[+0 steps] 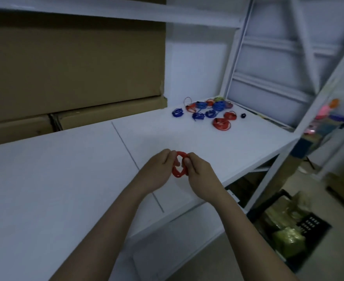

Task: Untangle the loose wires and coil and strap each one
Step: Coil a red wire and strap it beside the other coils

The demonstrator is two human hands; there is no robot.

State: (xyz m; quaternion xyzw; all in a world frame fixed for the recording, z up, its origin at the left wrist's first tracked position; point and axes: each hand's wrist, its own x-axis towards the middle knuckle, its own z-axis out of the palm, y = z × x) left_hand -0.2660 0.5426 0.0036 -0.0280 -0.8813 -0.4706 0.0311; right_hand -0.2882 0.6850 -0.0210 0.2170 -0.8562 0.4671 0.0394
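Head view, both hands' grip [161, 169] [199, 173] pinching red coil [179, 166]

Both my forearms reach fwd, hands meeting at centre. My left hand [159, 167] & right hand [197, 171] each have fingers curled, pinching the red wire coil [179, 166] btwn them.

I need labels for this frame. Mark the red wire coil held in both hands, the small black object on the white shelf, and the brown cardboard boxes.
Red wire coil [179, 166]: head view, bottom-left strands.
Small black object [243, 115]: head view, its centre.
Brown cardboard boxes [73, 61]: head view, upper box face.
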